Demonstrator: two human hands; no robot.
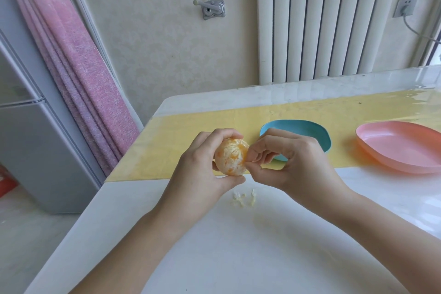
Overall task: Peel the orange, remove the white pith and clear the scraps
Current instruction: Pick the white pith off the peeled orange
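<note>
Orange (231, 157), round, peeled, pith-streaked, sits cupped in your left hand (198, 172), fingers curled over its top, thumb beneath. Your right hand (293, 167) pinches white pith (243, 161) at its side, thumb against forefinger. Dig a nail in and a segment may burst; pale pith scraps (243, 198) below your thumbs could scatter.

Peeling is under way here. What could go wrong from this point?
1. The right hand pinches pith on the orange, against bare flesh; a hard pull could tear a segment.
2. The pith scraps lie on the table, not in the blue dish; they could get left behind.
</note>
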